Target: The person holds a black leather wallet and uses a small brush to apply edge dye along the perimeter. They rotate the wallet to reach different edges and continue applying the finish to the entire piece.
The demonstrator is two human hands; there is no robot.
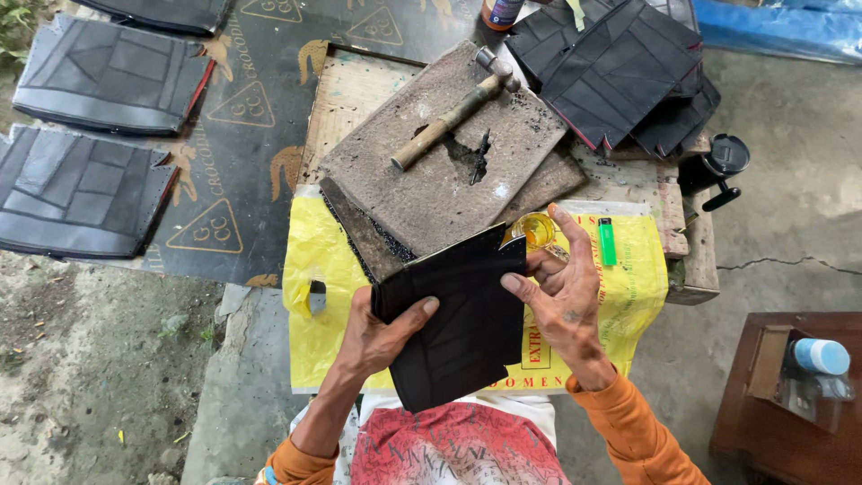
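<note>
Black panel point(462, 328) is gripped from both sides: the left hand point(382, 337) is clamped on its lower left edge, thumb laid over the face; the right hand point(561, 296) is pressed to the right edge by the thumb, the other fingers spread apart. The panel is matte black, roughly rectangular, stitched from angular patches, held low at centre frame above the lap.

Beneath it, a yellow plastic sheet point(314, 260), glossy and creased, is draped over a wooden workbench point(696, 260). At 12 o'clock from the panel a grey stone slab point(431, 189), rough and pitted, is seen, with a wooden-handled hammer point(449, 117) laid diagonally on it. At 1 o'clock, touching the right fingers, an amber glass jar point(537, 229) is seen; just beyond, a green lighter point(608, 241). At 1 o'clock farther out, stacked black panels point(620, 72) with red edging. At 10 o'clock, similar panels point(85, 193) are spread on a dark printed mat point(260, 135). Ground is bare concrete point(790, 144), cracked, outdoors. At 3 o'clock, a low brown table point(745, 422).
</note>
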